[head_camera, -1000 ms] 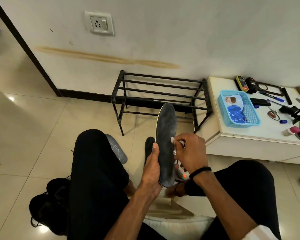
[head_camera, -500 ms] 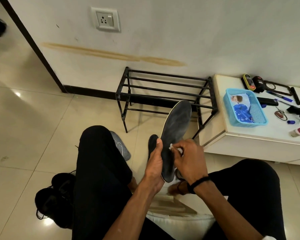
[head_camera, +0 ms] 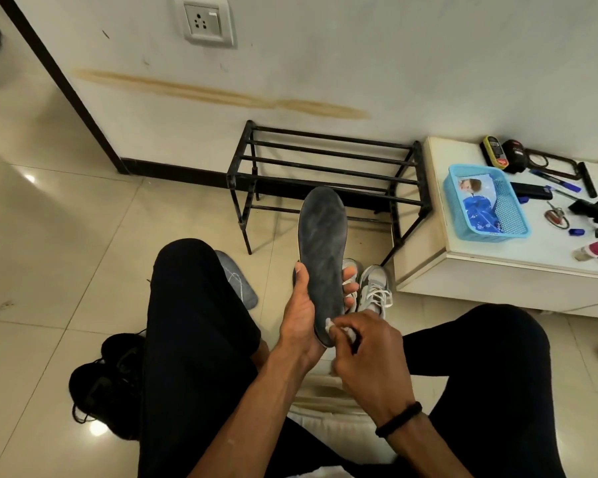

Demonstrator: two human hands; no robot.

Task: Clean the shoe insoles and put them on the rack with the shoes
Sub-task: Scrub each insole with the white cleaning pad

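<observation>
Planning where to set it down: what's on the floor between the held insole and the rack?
Head view: nothing, just bare tile between the insole and rack; grey sneakers sit nearer, behind the insole.

Matt insole (head_camera: 321,250); glossy floor tiles (head_camera: 66,243)

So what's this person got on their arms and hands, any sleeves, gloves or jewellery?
Both forearms are bare, with no gloves and no rings that can be seen. The right hand has a thin black band round its wrist. The left hand and its wrist carry nothing. A bit of white cloth shows at the bottom edge by the left arm, perhaps a sleeve or shirt.
</observation>
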